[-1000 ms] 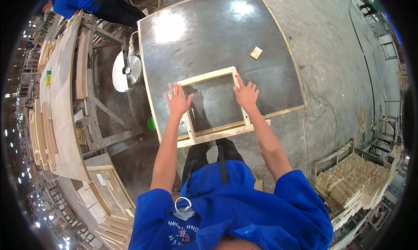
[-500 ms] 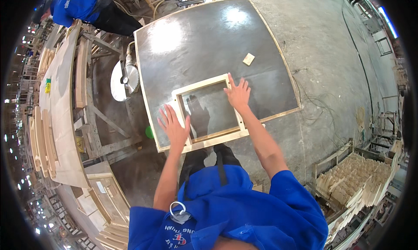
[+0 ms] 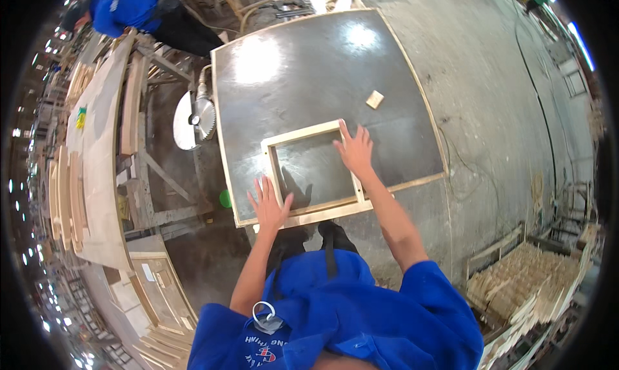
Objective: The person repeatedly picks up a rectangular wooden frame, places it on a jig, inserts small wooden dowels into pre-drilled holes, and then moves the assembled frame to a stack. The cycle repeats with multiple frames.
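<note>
A pale rectangular wooden frame (image 3: 302, 133) lies flat at the near edge of a dark, shiny worktable (image 3: 303, 73) with a wooden rim. My left hand (image 3: 269, 205) is open beside the frame's left side, fingers spread, its thumb reaching over toward the frame's lower left. On the opposite side, my right hand (image 3: 356, 149) rests with fingers apart on the upper right part of the frame. Neither hand grips anything. A small wooden block (image 3: 374, 99) lies on the tabletop beyond my right hand.
Left of the table stands a circular saw blade (image 3: 204, 117) with a guard. Farther left, a plywood bench (image 3: 97, 151) carries wooden strips (image 3: 63, 199). A co-worker in blue (image 3: 129, 8) bends at the far left. A crate of wood pieces (image 3: 522, 276) sits at the right.
My left hand has slid nearer to me along the frame's left side. My right hand stays at the frame's upper right. The whole view has shifted slightly.
</note>
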Available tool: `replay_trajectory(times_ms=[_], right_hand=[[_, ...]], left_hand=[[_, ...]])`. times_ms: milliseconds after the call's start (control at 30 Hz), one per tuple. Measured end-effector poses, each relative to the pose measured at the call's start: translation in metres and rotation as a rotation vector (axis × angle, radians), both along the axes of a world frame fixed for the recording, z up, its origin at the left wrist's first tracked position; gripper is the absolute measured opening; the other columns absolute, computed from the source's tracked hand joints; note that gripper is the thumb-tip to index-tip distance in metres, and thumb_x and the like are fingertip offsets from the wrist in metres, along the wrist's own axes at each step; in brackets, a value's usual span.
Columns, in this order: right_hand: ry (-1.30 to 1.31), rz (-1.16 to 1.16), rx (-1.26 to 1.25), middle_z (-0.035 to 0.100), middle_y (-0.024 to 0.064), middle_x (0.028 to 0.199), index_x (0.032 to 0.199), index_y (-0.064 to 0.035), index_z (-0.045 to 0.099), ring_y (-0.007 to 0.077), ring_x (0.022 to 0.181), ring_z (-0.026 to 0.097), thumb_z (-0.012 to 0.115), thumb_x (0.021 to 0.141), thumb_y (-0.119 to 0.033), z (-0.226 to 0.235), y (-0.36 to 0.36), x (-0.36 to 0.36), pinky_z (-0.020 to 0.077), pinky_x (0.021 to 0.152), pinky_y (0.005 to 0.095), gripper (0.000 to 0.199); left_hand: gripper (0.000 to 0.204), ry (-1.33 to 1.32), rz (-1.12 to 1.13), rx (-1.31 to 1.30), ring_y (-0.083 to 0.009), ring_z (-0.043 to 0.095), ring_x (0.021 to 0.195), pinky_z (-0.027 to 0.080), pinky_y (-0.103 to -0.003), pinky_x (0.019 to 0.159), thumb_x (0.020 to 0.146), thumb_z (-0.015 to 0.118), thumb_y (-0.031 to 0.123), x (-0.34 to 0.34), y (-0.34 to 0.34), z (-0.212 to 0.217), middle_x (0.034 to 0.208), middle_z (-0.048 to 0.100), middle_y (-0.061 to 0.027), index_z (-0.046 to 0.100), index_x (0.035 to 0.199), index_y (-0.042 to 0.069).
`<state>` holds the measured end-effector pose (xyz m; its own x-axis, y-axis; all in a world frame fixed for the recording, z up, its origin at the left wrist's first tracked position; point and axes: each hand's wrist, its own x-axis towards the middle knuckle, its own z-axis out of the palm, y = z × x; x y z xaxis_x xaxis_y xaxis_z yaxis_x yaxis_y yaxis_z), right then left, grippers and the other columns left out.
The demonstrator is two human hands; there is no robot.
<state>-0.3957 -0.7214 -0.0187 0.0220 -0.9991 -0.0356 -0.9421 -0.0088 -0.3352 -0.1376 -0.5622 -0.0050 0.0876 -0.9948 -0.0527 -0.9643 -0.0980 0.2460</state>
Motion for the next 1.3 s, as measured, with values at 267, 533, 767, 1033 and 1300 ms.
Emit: replay_trajectory(times_ms=[267, 533, 767, 1033, 1300], right_hand=[[0.113, -0.097, 0.115, 0.031, 0.0317, 0.145, 0.152, -0.0309, 0.030, 0.0514, 0.134, 0.027, 0.061, 0.090, -0.045, -0.037, 0.145, -0.037, 0.0258, 0.104, 0.0665, 0.072], [-0.314, 0.028, -0.060, 0.057, 0.0256, 0.110, 0.124, 0.0005, 0.055, 0.0402, 0.109, 0.052, 0.057, 0.093, -0.025, 0.011, 0.147, -0.035, 0.0419, 0.091, 0.0475, 0.041], [-0.279, 0.106, 0.657, 0.066, 0.0222, 0.081, 0.093, 0.0016, 0.066, 0.0348, 0.074, 0.065, 0.058, 0.091, -0.033, -0.032, 0.266, -0.051, 0.0508, 0.072, 0.0403, 0.036], [-0.366, 0.216, 0.604, 0.065, 0.0221, 0.072, 0.089, 0.0026, 0.066, 0.0414, 0.069, 0.064, 0.056, 0.093, -0.032, -0.085, 0.322, 0.006, 0.0498, 0.066, 0.0475, 0.036], [-1.609, -0.214, 1.122, 0.062, 0.0095, 0.121, 0.132, -0.0100, 0.051, 0.0293, 0.099, 0.063, 0.050, 0.097, -0.045, -0.011, 0.330, 0.201, 0.0517, 0.085, 0.0419, 0.050]], left_hand=[[0.096, 0.103, 0.073, 0.301, -0.0301, 0.012, 0.149, 0.006, -0.060, 0.116, 0.088, 0.042, 0.067, 0.014, -0.147, -0.021, 0.158, 0.022, -0.0184, 0.023, 0.150, -0.003], [0.074, 0.263, -0.473, 0.015, -0.0391, 0.049, 0.119, 0.038, -0.053, 0.099, 0.079, 0.064, 0.056, -0.066, -0.065, -0.005, 0.126, 0.054, -0.0219, 0.051, 0.127, 0.001], [0.041, 0.186, -0.659, 0.129, -0.0292, 0.055, 0.104, 0.045, -0.042, 0.082, 0.073, 0.069, 0.019, -0.121, 0.026, -0.080, 0.105, 0.056, -0.0122, 0.056, 0.109, 0.005], [0.043, 0.501, -0.599, 0.033, -0.0306, 0.058, 0.095, 0.047, -0.043, 0.074, 0.070, 0.075, 0.029, -0.046, 0.050, 0.027, 0.096, 0.056, -0.0101, 0.057, 0.101, 0.005], [0.053, 0.897, -0.045, -0.273, -0.0325, 0.063, 0.070, 0.047, -0.042, 0.063, 0.069, 0.074, 0.054, 0.121, 0.151, 0.173, 0.073, 0.065, -0.0163, 0.065, 0.078, 0.003]])
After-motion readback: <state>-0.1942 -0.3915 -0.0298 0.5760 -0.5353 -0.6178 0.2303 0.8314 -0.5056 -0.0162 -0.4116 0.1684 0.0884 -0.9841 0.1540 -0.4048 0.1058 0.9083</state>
